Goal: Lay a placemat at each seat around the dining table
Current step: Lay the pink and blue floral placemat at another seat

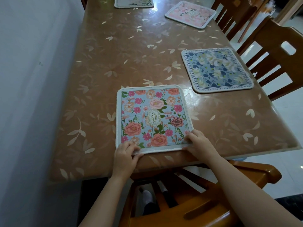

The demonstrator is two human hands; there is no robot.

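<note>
A floral placemat [152,118] with pink and coral flowers on pale blue lies flat near the front edge of the brown dining table [114,51]. My left hand [126,154] pinches its near left corner. My right hand [199,143] grips its near right corner, fingers curled over the edge. A blue and white placemat [217,70] lies at the right side of the table. A pink placemat [191,13] sits farther back on the right. A pale placemat [133,2] lies at the far end, cut off by the frame.
A wooden chair [205,202] stands directly below me at the near end. Two more wooden chairs [275,59] line the right side. A white wall [32,79] runs along the table's left edge. Pale floor tiles [291,128] show on the right.
</note>
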